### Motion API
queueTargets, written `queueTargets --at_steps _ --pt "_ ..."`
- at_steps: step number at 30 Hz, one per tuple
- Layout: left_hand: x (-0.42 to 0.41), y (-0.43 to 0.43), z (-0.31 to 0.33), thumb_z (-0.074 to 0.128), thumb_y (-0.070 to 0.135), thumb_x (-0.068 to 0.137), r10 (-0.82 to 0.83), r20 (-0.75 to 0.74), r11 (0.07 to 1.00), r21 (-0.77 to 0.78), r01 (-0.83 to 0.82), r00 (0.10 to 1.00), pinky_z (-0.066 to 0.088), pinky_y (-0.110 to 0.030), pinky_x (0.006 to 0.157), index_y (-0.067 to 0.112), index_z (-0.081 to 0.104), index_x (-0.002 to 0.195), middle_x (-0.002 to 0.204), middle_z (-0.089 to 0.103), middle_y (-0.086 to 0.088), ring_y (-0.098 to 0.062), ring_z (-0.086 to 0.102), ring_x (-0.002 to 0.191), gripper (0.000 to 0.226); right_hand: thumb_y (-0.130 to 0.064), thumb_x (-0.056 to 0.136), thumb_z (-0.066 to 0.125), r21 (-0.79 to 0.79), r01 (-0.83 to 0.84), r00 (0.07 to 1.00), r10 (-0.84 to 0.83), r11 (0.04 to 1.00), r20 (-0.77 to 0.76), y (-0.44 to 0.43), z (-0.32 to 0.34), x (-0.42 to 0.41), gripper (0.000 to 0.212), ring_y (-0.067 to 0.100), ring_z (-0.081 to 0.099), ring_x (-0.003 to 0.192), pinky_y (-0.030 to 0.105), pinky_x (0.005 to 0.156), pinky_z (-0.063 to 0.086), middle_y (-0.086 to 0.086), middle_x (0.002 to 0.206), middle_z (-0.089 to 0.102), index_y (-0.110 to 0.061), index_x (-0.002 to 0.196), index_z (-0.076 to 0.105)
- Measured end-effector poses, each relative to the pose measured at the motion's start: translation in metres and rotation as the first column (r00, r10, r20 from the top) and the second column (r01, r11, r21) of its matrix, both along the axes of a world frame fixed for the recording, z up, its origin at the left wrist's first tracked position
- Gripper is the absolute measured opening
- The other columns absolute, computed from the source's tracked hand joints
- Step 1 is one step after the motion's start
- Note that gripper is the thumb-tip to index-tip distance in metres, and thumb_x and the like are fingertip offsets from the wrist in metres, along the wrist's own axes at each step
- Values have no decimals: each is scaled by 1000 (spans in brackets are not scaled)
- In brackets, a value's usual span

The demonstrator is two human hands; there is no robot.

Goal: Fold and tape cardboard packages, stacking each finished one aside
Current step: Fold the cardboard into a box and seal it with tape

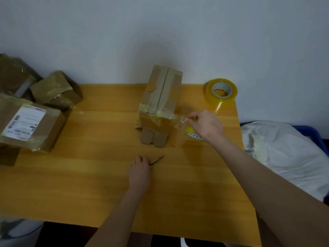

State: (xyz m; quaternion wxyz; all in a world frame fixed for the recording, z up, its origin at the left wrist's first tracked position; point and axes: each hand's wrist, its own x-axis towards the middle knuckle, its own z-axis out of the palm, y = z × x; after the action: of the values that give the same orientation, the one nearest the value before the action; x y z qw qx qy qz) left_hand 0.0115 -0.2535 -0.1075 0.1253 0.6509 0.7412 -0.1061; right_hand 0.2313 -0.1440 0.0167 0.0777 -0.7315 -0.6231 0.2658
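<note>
The right hand [204,124] pinched a tape strip [179,123] stretched rightward off the package [160,97] (long axis pointing away). The left hand [139,168] gripped a blade [156,160], near-side and left of that strip.

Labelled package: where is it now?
Head view, far left: the labelled package sits at the table's left edge, nearer the camera than the other taped packages and well left of the upright box.

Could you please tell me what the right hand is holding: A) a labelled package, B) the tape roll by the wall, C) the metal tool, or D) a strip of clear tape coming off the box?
D: the right hand pinches a strip of clear tape coming off the box; the metal tool is under the left hand.
</note>
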Motion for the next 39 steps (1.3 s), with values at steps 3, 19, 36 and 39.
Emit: queueTargets --at_steps 3,19,36,39 --pt "15 -1 27 35 32 102 97 220 993 43 -109 971 43 -35 59 21 45 114 97 64 -1 -24 62 85 18 -48 95 51 2 0 1000 0 1000 12 -1 2 -2 25 19 60 83 29 64 48 -4 84 63 -38 111 68" --pt "67 28 123 54 13 96 -138 573 927 361 -98 808 47 -28 65 17 56 124 98 68 -1 -19 63 84 28 -46 97 49 -12 28 999 -27 1000 26 -6 14 -4 26 20 64 94 27 64 46 -4 102 69 -38 112 68" --pt "86 54 131 43 13 98 -86 362 952 304 -30 928 46 -39 59 14 57 111 78 65 -9 -27 58 68 19 -40 99 46 16 6 998 -7 1000 60 -8 19 -5 26 20 63 94 29 63 46 -4 104 69 -35 111 69" --pt "86 53 129 42 13 99 -82 342 956 292 -24 936 48 -39 59 14 56 110 77 64 -8 -26 59 67 18 -38 98 47 19 10 998 -11 1000 58 -6 21 -3 25 22 63 93 28 63 44 -2 102 70 -34 109 70"
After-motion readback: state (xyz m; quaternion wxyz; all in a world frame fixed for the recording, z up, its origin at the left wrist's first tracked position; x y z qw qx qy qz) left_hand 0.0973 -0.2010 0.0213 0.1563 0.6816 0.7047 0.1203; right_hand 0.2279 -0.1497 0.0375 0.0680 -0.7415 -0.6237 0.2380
